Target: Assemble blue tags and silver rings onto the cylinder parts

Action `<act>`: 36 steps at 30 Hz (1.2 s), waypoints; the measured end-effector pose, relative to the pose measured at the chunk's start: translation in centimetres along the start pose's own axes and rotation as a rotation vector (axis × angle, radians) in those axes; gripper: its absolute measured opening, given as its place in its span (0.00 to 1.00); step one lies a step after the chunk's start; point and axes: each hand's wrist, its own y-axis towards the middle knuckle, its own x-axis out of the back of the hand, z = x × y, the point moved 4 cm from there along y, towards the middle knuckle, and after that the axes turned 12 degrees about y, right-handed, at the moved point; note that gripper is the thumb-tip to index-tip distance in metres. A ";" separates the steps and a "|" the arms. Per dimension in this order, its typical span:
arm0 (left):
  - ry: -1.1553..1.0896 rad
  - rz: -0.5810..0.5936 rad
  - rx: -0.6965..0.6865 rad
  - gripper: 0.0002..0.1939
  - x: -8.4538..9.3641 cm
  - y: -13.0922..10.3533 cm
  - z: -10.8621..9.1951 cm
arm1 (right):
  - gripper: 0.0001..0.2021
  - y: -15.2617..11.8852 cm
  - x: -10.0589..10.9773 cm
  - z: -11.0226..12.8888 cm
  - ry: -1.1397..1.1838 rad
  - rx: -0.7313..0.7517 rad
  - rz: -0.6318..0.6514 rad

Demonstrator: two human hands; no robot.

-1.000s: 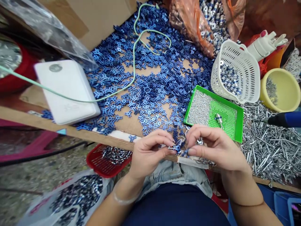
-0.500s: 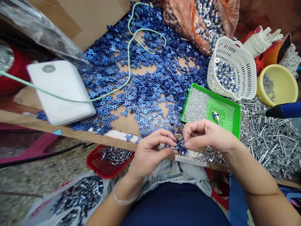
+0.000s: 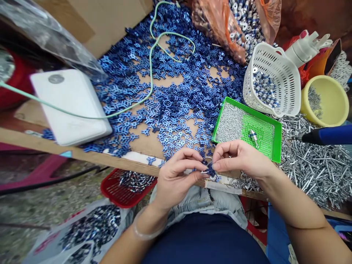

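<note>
My left hand [image 3: 180,176] pinches a slim silver metal piece [image 3: 205,171] between thumb and fingers at the table's front edge. Dark blue Y-shaped metal parts [image 3: 217,178] lie right beside its fingertips. My right hand [image 3: 242,159] is closed in a pinch at a small blue part [image 3: 211,168], which touches the silver piece; the fingertips hide most of it. Just behind the right hand stands a green tray [image 3: 277,143] with tiny silver bits and one blue-and-silver cylinder assembly [image 3: 252,135]. Loose silver rings [image 3: 249,182] lie under the right wrist.
Blue Y-shaped parts [image 3: 154,110] cover the table, crossed by a pale green cord [image 3: 151,69]. A white box-like device [image 3: 71,110] sits left. At right are a white basket [image 3: 291,88], a yellow bowl [image 3: 337,99], silver pins [image 3: 316,168] and a blue tool tip [image 3: 330,135].
My right fingertips have shifted slightly left, closer to my left hand, with the blue part. The blue tool at the right edge reaches further into view.
</note>
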 end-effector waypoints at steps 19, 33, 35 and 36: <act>0.098 -0.194 -0.273 0.10 0.5 -0.4 -0.9 | 0.11 -1.0 -1.5 -2.4 0.127 0.542 -0.079; -0.527 0.587 0.518 0.08 -2.4 -0.1 -0.2 | 0.03 -3.8 -1.5 -0.5 -0.822 0.779 -0.057; -0.476 0.675 0.523 0.07 -2.4 0.0 -0.4 | 0.04 -3.8 -1.5 -0.4 -0.864 0.745 -0.003; -0.448 0.719 0.518 0.07 -2.3 0.1 -0.6 | 0.04 -3.8 -1.5 -0.4 -0.869 0.727 0.026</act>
